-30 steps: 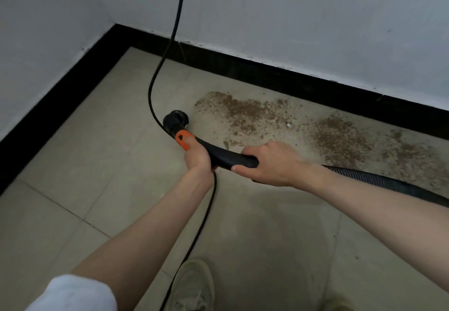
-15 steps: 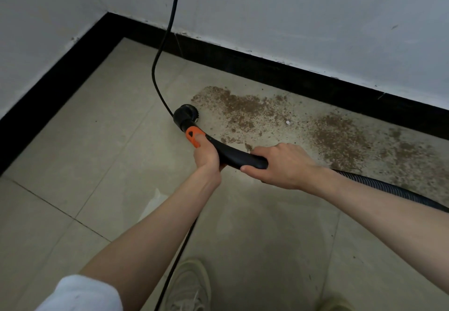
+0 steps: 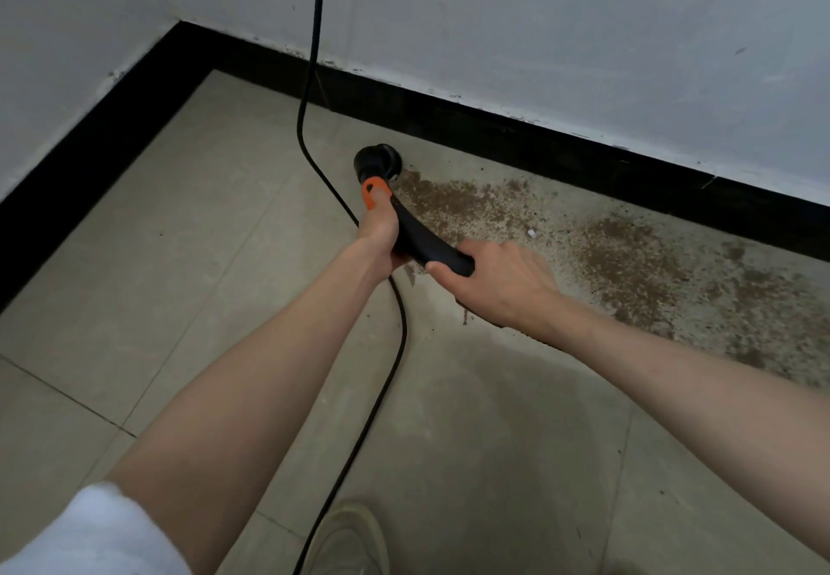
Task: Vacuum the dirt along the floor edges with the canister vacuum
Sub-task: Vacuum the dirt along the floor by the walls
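Both hands grasp the black vacuum handle (image 3: 426, 246) at frame centre: the left hand (image 3: 379, 228) is wrapped round it just below the orange collar (image 3: 376, 192), the right hand (image 3: 498, 287) clasps it farther back. The round nozzle (image 3: 377, 163) sits down on the beige tiled floor (image 3: 188, 260), at the left tip of the brown dirt (image 3: 629, 255). The dirt band runs rightward beside the black baseboard (image 3: 561, 156), so the left hand is nearer the nozzle and the sweep probably goes toward the right of the frame.
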`<state>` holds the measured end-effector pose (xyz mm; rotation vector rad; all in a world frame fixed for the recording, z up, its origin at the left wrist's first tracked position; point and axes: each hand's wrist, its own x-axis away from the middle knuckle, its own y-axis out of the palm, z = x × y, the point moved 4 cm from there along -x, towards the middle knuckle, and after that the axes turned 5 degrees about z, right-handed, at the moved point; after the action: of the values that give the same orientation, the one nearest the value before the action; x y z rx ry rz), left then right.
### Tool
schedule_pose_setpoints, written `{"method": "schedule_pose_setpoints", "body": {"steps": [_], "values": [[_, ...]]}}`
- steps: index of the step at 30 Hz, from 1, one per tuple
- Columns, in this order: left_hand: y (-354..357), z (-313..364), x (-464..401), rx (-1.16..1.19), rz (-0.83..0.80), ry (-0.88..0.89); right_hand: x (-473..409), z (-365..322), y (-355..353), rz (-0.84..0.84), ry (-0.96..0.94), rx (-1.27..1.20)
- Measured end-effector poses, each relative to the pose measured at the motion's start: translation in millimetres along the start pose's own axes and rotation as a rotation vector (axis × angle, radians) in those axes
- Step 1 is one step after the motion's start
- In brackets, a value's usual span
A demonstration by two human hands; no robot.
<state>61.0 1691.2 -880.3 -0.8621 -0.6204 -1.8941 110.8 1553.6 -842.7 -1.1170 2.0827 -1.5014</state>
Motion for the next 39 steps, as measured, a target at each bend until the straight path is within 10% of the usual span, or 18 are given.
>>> {"method": "schedule_pose_setpoints", "body": {"steps": [39], "values": [[7,-54,26,0.048,0.060,-0.020,45,35,-10,-0.056,-0.082,0.082]]}}
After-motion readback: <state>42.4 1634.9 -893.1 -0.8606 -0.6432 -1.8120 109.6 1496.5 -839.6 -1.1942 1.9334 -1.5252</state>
